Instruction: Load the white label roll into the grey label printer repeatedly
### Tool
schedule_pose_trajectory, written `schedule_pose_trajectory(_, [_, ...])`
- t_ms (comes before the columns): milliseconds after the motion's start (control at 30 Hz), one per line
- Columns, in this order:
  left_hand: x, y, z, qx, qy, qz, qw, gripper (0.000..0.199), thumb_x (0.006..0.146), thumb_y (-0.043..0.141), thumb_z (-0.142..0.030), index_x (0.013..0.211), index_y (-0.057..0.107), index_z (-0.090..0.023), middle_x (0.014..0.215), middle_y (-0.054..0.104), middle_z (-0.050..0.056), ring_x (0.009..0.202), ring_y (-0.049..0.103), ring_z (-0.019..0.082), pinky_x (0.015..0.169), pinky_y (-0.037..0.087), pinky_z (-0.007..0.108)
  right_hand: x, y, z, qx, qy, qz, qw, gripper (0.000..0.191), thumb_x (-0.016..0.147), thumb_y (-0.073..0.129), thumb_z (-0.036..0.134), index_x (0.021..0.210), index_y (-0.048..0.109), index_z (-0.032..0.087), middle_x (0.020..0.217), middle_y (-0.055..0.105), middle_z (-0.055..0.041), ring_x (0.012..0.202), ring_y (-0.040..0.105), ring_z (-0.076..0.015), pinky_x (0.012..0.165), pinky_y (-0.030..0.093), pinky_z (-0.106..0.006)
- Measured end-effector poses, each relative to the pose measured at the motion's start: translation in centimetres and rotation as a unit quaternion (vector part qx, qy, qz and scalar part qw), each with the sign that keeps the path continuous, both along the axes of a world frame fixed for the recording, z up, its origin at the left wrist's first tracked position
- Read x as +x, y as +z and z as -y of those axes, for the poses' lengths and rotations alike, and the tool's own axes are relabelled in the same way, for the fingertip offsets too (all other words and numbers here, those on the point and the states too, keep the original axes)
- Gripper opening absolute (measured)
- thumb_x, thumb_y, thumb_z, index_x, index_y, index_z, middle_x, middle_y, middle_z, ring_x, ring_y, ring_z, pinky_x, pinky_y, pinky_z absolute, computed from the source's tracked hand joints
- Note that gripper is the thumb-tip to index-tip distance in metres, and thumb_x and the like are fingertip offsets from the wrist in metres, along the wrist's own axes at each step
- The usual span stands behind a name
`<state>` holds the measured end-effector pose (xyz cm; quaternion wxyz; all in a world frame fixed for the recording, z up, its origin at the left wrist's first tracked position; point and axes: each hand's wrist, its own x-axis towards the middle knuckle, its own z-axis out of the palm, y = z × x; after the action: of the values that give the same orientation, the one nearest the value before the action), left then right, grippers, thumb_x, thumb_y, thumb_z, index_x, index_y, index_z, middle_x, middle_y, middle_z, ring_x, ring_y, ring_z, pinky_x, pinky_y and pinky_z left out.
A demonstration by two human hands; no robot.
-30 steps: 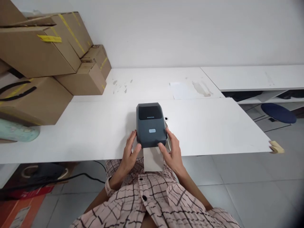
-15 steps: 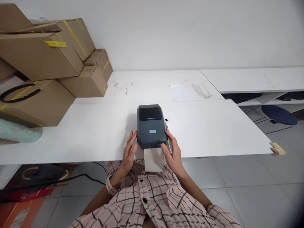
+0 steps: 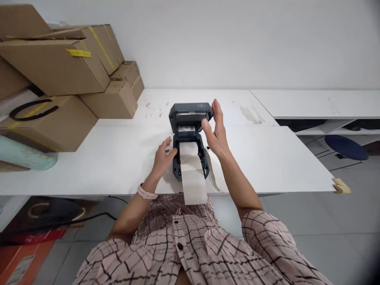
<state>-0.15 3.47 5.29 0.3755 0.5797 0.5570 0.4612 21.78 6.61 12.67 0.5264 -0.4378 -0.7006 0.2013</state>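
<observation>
A dark grey label printer (image 3: 175, 168) lies on the white table in front of me with its lid (image 3: 185, 107) raised. Inside it sits a roll of white labels (image 3: 189, 149), and a paper strip (image 3: 194, 186) runs from it over the table's front edge. My right hand (image 3: 218, 136) has the lid's right corner between thumb and fingers. At the printer's left side is my left hand (image 3: 163, 159), fingers apart, its thumb touching or very near the casing.
Cardboard boxes (image 3: 56, 67) with yellow tape are stacked at the left, beside a pale green cylinder (image 3: 28, 154). A narrow strip (image 3: 211, 170) lies right of the printer. A blue stool (image 3: 346, 147) stands at the right, past the table corner with its tan padding (image 3: 341, 185).
The printer's lid has swung up and back, uncovering the label roll. My right hand has moved up and away from me with the lid; my left hand has shifted slightly forward.
</observation>
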Motion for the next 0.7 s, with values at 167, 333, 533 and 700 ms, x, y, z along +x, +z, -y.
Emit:
schedule_pose_trajectory(167, [0.4,-0.9,-0.8,-0.123,0.004,-0.152,0.981,0.074,0.082,0.065,-0.039,0.151,0.052,-0.014,0.103,0.073,0.016,0.096,0.07,0.037,0.085,0.054,0.049,0.2,1.3,-6.6,0.035,0.013,0.066,0.997,0.085,0.096,0.034,0.081,0.166,0.011,0.039,0.174,0.022,-0.002,0.161,0.021,-0.034,0.127,0.026,-0.062])
schedule_pose_trajectory(333, [0.7,-0.3,-2.1,-0.147,-0.005,-0.231,0.962,0.064,0.077,0.065,-0.034,0.138,0.061,-0.016,0.093,0.076,0.013,0.095,0.071,0.038,0.083,0.052,0.045,-0.2,1.2,-6.5,0.09,-0.007,0.119,0.989,0.075,0.095,0.053,0.069,0.158,0.036,0.03,0.17,0.033,-0.0087,0.159,0.023,-0.0385,0.126,0.024,-0.065])
schedule_pose_trajectory(533, [1.2,-0.2,-2.3,-0.133,-0.011,-0.291,0.948,0.054,0.08,0.057,-0.026,0.133,0.06,-0.016,0.113,0.076,0.017,0.107,0.07,0.038,0.084,0.051,0.043,-1.8,-3.0,-3.6,-0.094,0.159,0.338,0.923,0.068,0.086,0.07,0.036,0.15,0.05,0.025,0.124,0.074,-0.0134,0.109,0.071,-0.0356,0.093,0.055,-0.051])
schedule_pose_trajectory(700, [1.2,-0.5,-2.0,-0.151,-0.006,-0.263,0.953,0.056,0.082,0.055,-0.023,0.138,0.058,-0.016,0.108,0.077,0.014,0.1,0.071,0.033,0.081,0.05,0.038,-3.4,-4.3,-5.7,-0.242,0.226,0.488,0.808,0.104,0.083,0.075,0.051,0.168,0.02,0.027,0.136,0.069,-0.0197,0.123,0.066,-0.0436,0.101,0.049,-0.052])
